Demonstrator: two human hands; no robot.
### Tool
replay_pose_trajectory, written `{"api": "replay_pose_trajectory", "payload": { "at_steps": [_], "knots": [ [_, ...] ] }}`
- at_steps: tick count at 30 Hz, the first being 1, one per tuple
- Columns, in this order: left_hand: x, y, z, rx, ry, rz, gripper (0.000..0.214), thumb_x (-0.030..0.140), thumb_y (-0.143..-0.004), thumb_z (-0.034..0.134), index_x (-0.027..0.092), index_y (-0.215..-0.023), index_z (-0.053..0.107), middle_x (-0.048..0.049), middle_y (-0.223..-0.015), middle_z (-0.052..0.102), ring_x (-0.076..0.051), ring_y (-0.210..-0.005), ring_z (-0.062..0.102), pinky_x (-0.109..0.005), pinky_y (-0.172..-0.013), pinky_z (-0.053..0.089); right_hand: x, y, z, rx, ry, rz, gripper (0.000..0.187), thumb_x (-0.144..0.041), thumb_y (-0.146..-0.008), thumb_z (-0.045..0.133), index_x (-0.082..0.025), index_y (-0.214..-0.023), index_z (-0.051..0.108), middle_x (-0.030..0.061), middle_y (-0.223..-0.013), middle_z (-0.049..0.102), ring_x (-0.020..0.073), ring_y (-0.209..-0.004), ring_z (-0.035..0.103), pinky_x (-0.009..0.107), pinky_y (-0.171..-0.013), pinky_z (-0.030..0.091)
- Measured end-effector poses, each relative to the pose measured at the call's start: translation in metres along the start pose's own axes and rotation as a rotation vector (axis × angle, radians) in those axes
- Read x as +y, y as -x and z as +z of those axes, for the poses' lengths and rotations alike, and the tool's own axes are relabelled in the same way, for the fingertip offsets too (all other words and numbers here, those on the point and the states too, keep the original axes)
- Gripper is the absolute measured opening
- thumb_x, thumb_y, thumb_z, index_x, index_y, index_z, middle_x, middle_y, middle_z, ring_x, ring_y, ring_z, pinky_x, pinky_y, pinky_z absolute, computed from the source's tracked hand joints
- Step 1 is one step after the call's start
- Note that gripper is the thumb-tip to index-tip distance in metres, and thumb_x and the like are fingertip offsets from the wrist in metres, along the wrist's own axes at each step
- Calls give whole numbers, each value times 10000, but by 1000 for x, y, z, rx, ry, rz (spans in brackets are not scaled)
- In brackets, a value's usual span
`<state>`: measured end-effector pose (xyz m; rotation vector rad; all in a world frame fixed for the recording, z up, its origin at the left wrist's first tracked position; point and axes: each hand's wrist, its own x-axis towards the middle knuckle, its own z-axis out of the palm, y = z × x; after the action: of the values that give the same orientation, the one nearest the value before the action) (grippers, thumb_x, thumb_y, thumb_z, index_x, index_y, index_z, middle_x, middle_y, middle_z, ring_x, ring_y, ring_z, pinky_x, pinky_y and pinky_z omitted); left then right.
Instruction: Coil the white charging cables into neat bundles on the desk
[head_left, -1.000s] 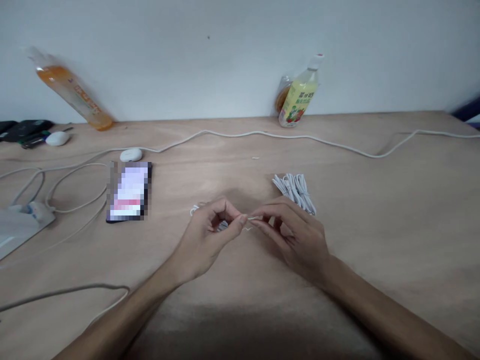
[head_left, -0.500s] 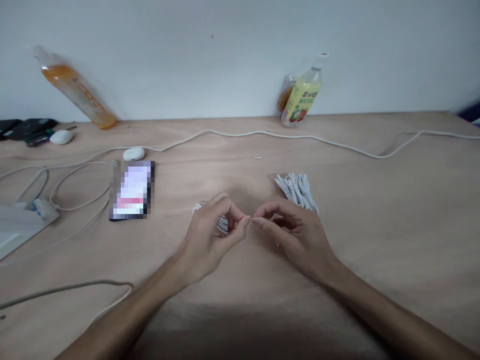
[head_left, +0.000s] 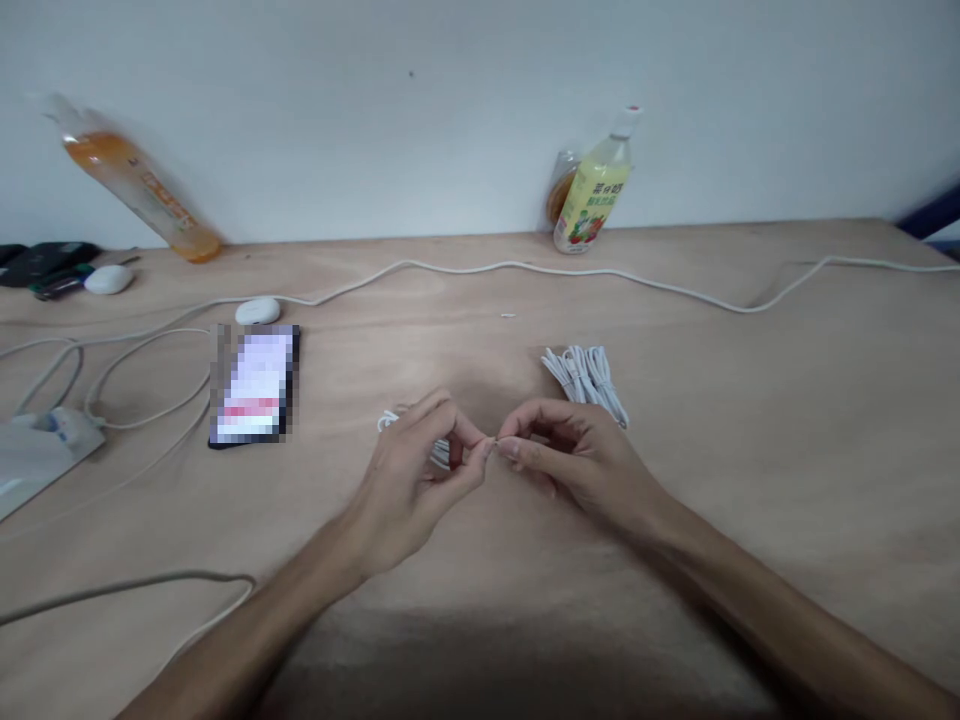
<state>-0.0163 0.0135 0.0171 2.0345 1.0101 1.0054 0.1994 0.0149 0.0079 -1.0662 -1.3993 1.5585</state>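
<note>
My left hand (head_left: 420, 470) and my right hand (head_left: 574, 450) meet fingertip to fingertip above the middle of the table. Thumb and forefinger are pinched together on each. Whatever lies between the fingertips is too small to make out. Behind and under my left hand shows part of a white cable bundle (head_left: 441, 455), mostly hidden. A second bundle of white cable (head_left: 589, 375), folded and tied, rests on the table just beyond my right hand. Farther back lies a tiny white piece (head_left: 508, 315).
A phone (head_left: 255, 385) lies at left, with a white earbud case (head_left: 257, 311) behind it. A long white cable (head_left: 525, 266) crosses the table's back. An orange drink bottle (head_left: 142, 190) and a yellow drink bottle (head_left: 594, 190) lean against the wall. A white power strip (head_left: 45, 450) sits far left.
The view has shifted slightly, so everything on the table appears a little farther left. My right fingertips have come closer to my left ones; both pinches stay closed.
</note>
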Motion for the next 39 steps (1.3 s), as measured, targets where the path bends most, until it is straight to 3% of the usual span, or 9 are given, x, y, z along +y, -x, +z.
{"api": "replay_pose_trajectory", "payload": {
  "at_steps": [7,12,14,18,24,29,33,39],
  "knots": [
    [1,-1,3,10,181,-130,210,219,-1010,689,191,-802,680,25,-781,605,-114,-705,542,-267,-612,399,-1,-1,3,-47,-114,89,263,-457,-915,818,-218,-845,736,-63,-682,555,66,-478,379,233,-432,289],
    [1,-5,2,72,252,-213,234,246,-974,721,195,-751,669,25,-733,608,-116,-677,533,-264,-603,395,2,-2,3,95,9,-64,198,-425,-896,840,-244,-939,773,-19,-790,634,143,-713,568,265,-629,473],
    [1,-6,1,99,310,-260,245,256,-966,734,196,-737,668,30,-710,603,-112,-655,528,-262,-612,415,3,-1,4,103,74,-100,191,-408,-893,836,-256,-993,778,-27,-782,608,152,-718,559,275,-629,461],
    [1,-7,1,106,356,-303,197,266,-950,758,195,-769,729,8,-732,673,-129,-679,596,-274,-655,477,5,2,8,117,153,-168,147,-386,-909,818,-252,-920,760,-43,-732,553,139,-646,489,274,-566,398],
    [4,-6,1,125,267,-267,162,278,-949,777,211,-805,801,-9,-735,725,-160,-721,643,-294,-696,515,9,2,12,175,175,-251,125,-309,-925,799,-244,-827,756,-15,-793,707,142,-684,583,273,-592,437],
    [7,-8,-2,94,329,-329,242,364,-1023,677,194,-982,844,-15,-732,746,-156,-701,662,-279,-673,528,10,0,9,233,153,-284,136,-298,-906,814,-246,-795,755,-15,-760,705,150,-685,606,271,-589,470],
    [5,-10,-1,21,386,-358,267,355,-1001,704,188,-816,800,-9,-684,720,-134,-636,634,-253,-618,511,9,0,6,265,155,-293,125,-301,-911,811,-247,-810,762,-16,-750,679,149,-674,600,270,-586,493],
    [4,-10,0,16,457,-406,253,352,-983,735,182,-802,784,-16,-654,712,-119,-565,592,-233,-526,467,11,0,7,280,188,-349,106,-306,-924,818,-251,-848,770,-10,-782,691,144,-675,599,261,-568,489]
  ]
}}
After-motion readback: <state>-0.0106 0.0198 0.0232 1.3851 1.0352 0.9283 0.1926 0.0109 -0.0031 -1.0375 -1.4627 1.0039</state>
